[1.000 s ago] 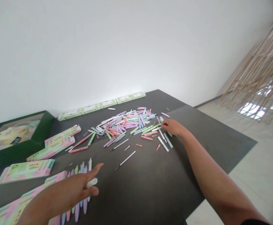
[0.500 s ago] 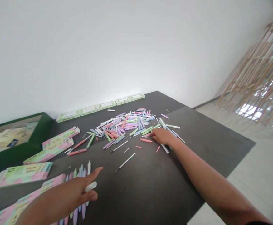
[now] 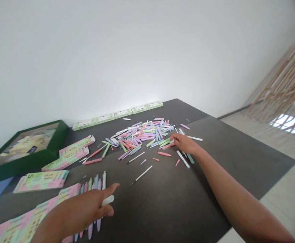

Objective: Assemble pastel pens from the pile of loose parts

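"So, what's the left hand [image 3: 84,209] doing?"

"Pinching a white pen barrel [image 3: 108,200] between its fingers, index stretched out, just over a row of pastel pens [image 3: 96,184] lying side by side."

"And the right hand [image 3: 185,144]?"

"Fingers together, tips at the right edge of the heap of loose pen parts [image 3: 142,135]; can't tell whether they grip anything."

"Further off?"

"Printed pen boxes [image 3: 42,180], a green tray [image 3: 26,152], and a line of pale green boxes [image 3: 117,114] along the far edge of the dark table [image 3: 167,206]."

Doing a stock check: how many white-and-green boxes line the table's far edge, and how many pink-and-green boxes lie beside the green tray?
White-and-green boxes: 5
Pink-and-green boxes: 3
Total: 8
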Available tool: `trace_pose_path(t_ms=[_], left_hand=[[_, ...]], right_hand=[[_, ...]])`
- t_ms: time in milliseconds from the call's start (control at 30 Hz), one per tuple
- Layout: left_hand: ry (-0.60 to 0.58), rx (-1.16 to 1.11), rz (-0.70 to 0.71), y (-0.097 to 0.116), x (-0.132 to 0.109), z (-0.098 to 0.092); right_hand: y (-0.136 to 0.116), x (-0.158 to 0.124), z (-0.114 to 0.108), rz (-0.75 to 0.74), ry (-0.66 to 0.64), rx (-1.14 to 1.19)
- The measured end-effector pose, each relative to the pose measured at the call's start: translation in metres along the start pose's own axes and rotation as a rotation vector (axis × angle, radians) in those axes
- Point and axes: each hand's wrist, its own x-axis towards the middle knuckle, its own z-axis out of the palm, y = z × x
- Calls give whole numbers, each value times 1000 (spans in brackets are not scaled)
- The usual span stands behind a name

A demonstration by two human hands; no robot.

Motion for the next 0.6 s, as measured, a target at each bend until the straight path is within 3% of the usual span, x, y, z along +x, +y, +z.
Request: trace_pose_path(t_ms=[333,600], left_hand=[[-28,44,-12,1,4,3],[-32,58,-7,3,4,5]], right_hand=[[-25,0,18,-95,-43,-37],[-46,-7,39,-53,-102,-301]])
